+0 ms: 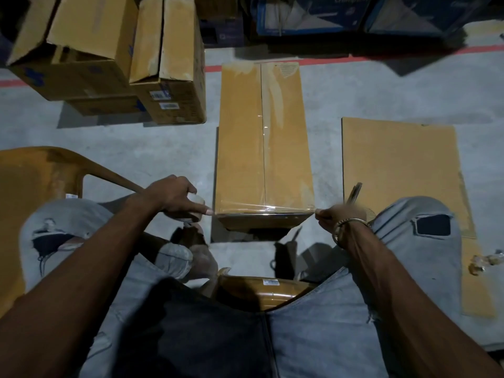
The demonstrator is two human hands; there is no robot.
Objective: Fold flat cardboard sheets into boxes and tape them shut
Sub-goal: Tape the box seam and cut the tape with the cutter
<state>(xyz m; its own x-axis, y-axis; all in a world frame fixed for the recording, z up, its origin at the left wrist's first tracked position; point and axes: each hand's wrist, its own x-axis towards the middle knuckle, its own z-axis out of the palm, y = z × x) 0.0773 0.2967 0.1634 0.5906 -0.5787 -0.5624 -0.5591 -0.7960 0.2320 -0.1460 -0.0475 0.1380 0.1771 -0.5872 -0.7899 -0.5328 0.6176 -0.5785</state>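
Observation:
A closed brown cardboard box [264, 137] stands on the floor in front of me, its top seam covered by clear tape. A strip of clear tape [261, 208] runs across the box's near edge. My left hand [171, 196] grips a tape roll [195, 207] just left of that edge, index finger pointing at the box corner. My right hand [341, 215] is blurred at the right corner; it pinches the tape end and holds a thin tool [354, 192], perhaps scissors.
A flat cardboard sheet [403, 181] lies on the floor to the right. Open and stacked boxes [114, 58] stand at the back left. An orange plastic chair [32, 181] is at my left. A red floor line [327, 60] runs behind. Another brown object [261, 290] sits between my knees.

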